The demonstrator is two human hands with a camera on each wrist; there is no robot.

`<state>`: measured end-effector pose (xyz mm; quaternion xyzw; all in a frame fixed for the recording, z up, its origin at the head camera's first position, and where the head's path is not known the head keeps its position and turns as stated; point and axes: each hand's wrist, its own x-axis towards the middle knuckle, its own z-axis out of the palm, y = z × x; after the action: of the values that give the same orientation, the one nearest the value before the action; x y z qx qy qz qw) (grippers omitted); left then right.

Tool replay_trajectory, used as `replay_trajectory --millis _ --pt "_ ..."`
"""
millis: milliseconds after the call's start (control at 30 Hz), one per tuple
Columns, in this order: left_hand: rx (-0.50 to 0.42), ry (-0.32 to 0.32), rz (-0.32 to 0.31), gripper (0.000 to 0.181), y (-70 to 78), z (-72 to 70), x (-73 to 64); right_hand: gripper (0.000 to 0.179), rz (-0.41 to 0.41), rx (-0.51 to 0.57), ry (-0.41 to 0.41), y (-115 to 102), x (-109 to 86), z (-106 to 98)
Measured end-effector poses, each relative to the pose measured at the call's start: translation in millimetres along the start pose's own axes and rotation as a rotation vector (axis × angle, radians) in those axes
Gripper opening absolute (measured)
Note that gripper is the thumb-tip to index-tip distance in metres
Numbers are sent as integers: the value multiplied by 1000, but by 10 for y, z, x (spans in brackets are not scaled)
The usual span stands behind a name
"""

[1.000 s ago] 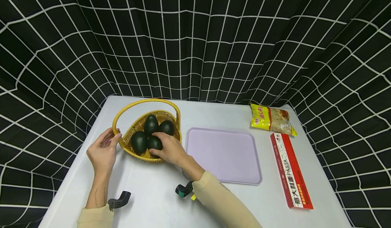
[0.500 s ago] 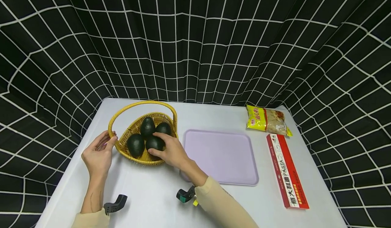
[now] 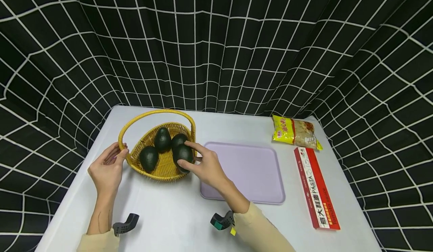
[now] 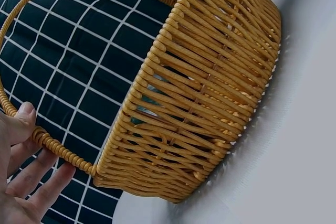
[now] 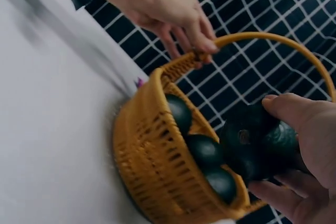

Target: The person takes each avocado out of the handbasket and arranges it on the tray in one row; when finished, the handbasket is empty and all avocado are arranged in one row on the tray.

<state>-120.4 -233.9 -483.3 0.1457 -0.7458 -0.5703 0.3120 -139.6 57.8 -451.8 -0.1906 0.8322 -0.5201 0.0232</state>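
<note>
My left hand [image 3: 107,167] pinches the side of the handle [image 3: 122,132] of a yellow woven basket [image 3: 159,177]; the left wrist view shows the thumb and fingers around the handle [image 4: 63,153]. Above the basket's right side, my right hand [image 3: 210,168] grips a dark green avocado [image 3: 183,152] between thumb and fingers. It also shows in the right wrist view as a dark avocado [image 5: 244,137], raised beside the rim. Three other avocados lie inside: one at the left [image 3: 149,159], one at the back [image 3: 162,140], and one at the right [image 3: 179,139], partly hidden by the held one.
A lilac tray [image 3: 243,173] lies flat to the right of the basket. Further right are a yellow food packet [image 3: 295,132] and a long red pasta box [image 3: 316,188]. A black grid-patterned curtain [image 3: 216,49] surrounds the white table [image 3: 169,214].
The right hand has lifted the avocado from among the others and moved it slightly right, baring the basket's bottom. The left hand keeps its hold on the handle.
</note>
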Motion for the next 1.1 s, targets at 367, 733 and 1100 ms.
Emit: replay_trajectory --millis 367,733,1100 --pt "17 1 23 34 29 -42 71 58 84 80 141 182 -237 -334" --pt "32 -18 -7 37 3 -20 30 61 201 1 201 579 -427 -355" --pt "22 -27 5 35 -25 -27 34 61 206 -73 203 779 -479 -288"
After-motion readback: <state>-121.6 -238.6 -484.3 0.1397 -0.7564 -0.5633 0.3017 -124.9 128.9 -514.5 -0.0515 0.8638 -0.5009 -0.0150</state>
